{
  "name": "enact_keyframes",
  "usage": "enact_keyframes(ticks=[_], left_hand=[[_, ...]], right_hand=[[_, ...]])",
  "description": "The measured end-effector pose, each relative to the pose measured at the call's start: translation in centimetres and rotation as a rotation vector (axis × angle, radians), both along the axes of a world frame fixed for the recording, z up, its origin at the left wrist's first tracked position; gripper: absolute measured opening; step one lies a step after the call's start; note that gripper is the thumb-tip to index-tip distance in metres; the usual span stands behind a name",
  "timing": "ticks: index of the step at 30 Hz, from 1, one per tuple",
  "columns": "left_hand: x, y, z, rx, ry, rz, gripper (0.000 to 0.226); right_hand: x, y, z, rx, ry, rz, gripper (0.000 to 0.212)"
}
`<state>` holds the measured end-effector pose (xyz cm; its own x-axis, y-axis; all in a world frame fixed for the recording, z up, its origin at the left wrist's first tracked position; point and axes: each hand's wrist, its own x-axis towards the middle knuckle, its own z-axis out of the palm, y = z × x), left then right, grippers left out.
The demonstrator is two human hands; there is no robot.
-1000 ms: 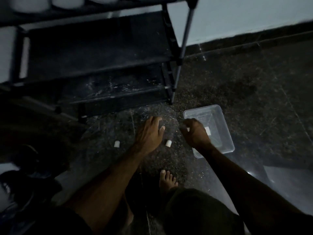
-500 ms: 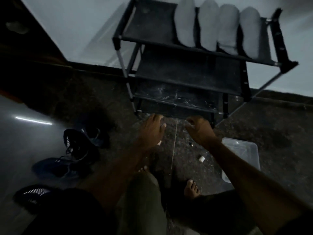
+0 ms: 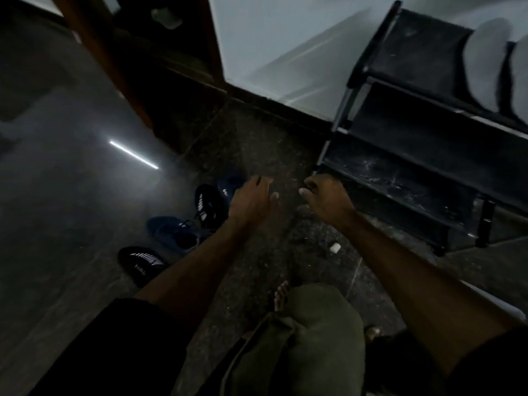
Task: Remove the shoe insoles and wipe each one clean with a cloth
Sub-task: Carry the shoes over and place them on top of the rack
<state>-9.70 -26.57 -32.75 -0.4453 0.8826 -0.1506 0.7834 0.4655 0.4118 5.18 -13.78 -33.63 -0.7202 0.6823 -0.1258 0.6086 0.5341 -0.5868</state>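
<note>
Swinging leftward, the view now shows shoes (image 3: 183, 232) beside the relaxed, empty left hand (image 3: 251, 201); right hand (image 3: 328, 200) loosely curled, empty; insoles (image 3: 485, 64) on the rack (image 3: 400, 155); dim light risks fumbling.

The shoe rack (image 3: 414, 155) stands right, against the wall (image 3: 285, 47), with insoles (image 3: 485, 64) on its top shelf. Four shoes (image 3: 210, 202) lie on the floor (image 3: 57, 195) left, beyond the left hand (image 3: 251, 200).
</note>
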Motion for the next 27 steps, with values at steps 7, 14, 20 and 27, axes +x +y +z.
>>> enact_keyframes(ticks=[7, 14, 20, 27], left_hand=[[-2.5, -3.5, 0.8, -0.054, -0.008, 0.133, 0.046], [-1.9, -5.5, 1.1, -0.047, -0.011, 0.221, 0.041], [-1.4, -6.7, -1.5, -0.068, -0.015, 0.275, 0.044], [-2.2, -8.3, -5.8, -0.142, -0.049, 0.325, 0.042]], right_hand=[[-4.8, -2.5, 0.4, 0.031, 0.002, 0.088, 0.025], [-5.4, -3.3, -0.3, 0.046, 0.063, 0.146, 0.037], [-5.0, -3.7, -2.0, 0.017, 0.06, 0.171, 0.034], [-6.3, -5.4, -4.5, -0.008, -0.01, 0.207, 0.034]])
